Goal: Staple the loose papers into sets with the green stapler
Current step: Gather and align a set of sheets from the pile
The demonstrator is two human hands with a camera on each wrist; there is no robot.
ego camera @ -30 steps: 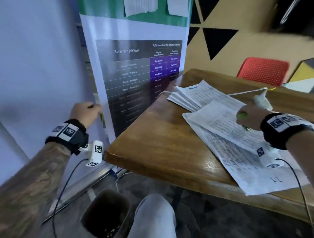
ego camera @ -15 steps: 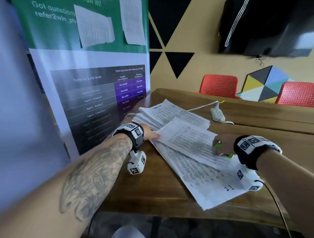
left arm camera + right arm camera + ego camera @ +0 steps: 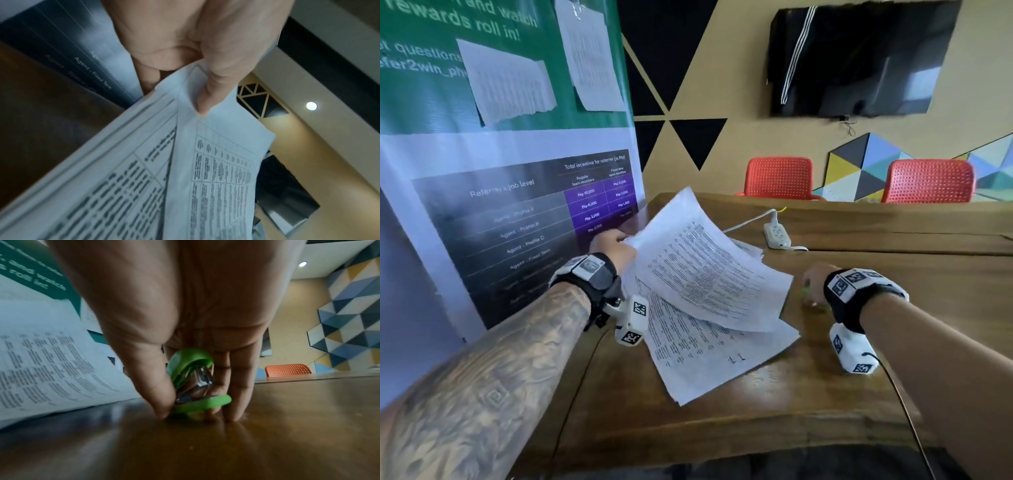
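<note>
Nearest on the tabletop (image 3: 722, 421) lie loose papers (image 3: 709, 356), fanned and uneven. Just beyond on the right, the right hand (image 3: 813, 286) pinches the green stapler (image 3: 193, 382) between thumb and fingers, its base touching the wood, its mouth slightly agape. On the left, the left hand (image 3: 613, 246) pinches a corner of a lifted bunch of sheets (image 3: 698, 260), thumb over, fingers under. To do this well, I'd square that bunch's edges first, then bring the pinched corner fully into the stapler's mouth. Farther off rests a power strip (image 3: 777, 236).
</note>
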